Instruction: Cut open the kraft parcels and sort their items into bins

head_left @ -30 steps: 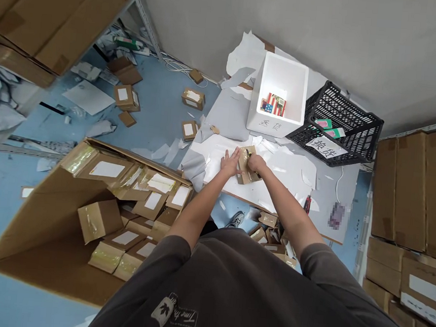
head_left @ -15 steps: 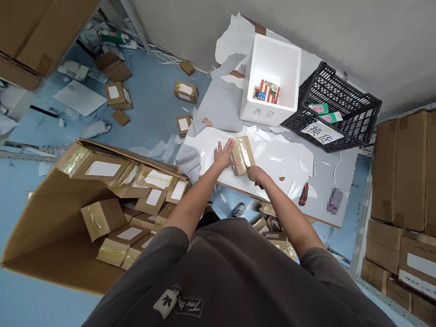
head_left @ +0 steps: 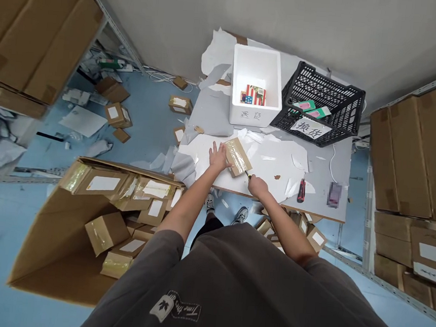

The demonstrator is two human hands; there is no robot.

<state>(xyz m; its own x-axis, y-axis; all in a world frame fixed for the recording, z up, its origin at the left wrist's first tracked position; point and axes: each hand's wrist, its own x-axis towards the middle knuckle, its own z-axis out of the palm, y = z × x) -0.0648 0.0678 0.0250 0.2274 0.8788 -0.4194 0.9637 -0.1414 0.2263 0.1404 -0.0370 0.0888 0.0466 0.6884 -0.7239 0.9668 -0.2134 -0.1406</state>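
A small cardboard box (head_left: 237, 156) with clear tape across its top lies at an angle on the white paper covering the table. My left hand (head_left: 218, 157) rests against its left side with the fingers spread, steadying it. Closed around a box cutter (head_left: 248, 176) is my right hand (head_left: 257, 186), just off the box's near right corner. The cutter's tip points at the end of the tape; whether it touches is too small to tell. A red and black hand tool (head_left: 301, 190) lies farther right on the table.
Behind the box stand a white foam bin (head_left: 254, 117) holding colourful packs and a black plastic crate (head_left: 322, 104) with green and pink packs. A large carton (head_left: 45, 255) full of small boxes is at my left. Shelves with cartons (head_left: 409, 155) flank the right side.
My right hand has drawn back a little from the box, with the box cutter's tip now at the near corner. My left hand stays on the box. The whole view has shifted slightly.
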